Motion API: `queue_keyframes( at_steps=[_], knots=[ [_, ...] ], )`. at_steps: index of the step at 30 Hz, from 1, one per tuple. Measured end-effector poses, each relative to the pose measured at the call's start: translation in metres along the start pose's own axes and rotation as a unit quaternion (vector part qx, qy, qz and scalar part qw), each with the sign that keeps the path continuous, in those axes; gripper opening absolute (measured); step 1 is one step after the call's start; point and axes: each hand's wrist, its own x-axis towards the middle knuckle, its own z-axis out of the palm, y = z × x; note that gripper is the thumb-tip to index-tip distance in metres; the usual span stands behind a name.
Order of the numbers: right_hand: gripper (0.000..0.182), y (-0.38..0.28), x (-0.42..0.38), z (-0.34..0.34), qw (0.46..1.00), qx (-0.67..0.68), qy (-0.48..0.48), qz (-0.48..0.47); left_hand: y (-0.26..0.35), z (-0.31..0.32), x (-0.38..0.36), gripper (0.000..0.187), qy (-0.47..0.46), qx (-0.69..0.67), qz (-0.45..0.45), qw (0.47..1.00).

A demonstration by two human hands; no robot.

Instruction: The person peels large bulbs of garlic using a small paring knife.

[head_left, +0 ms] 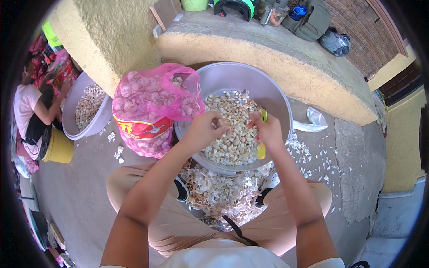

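Note:
A large grey basin (277,91) holds many loose garlic cloves (237,134). Over its left part is my left hand (206,130), its fingers curled together; whatever they may hold is too small to make out. My right hand (268,129) is closed around a yellow-green knife (262,152) over the right part of the basin. A pink mesh bag (143,107) full of garlic bulbs leans against the basin's left side. Below the basin, between my feet, lies a heap of garlic skins (223,192).
At the left, a person (33,102) sits on a yellow bucket (59,146) beside another basin (102,116) of garlic. A curved concrete ledge (268,49) runs behind, bearing a helmet (237,8) and a backpack (313,22). White plastic (315,121) and skin scraps litter the floor.

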Motion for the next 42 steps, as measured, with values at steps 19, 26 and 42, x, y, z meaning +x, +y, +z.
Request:
queue_keyframes(
  at_steps=[19, 26, 42],
  knots=[
    [0.030, -0.072, -0.055, -0.095, 0.990, -0.083, 0.066, -0.091, -0.161, 0.093, 0.019, 0.050, -0.311, 0.326, -0.249, 0.857],
    [0.028, -0.071, -0.052, -0.101, 0.988, -0.113, 0.064, -0.086, -0.187, 0.187, 0.005, 0.055, -0.191, 0.288, -0.311, 0.885],
    [0.035, -0.073, -0.048, -0.106, 0.984, -0.138, 0.077, -0.084, -0.219, 0.205, 0.021, 0.042, -0.125, 0.190, -0.275, 0.934]
  ],
)
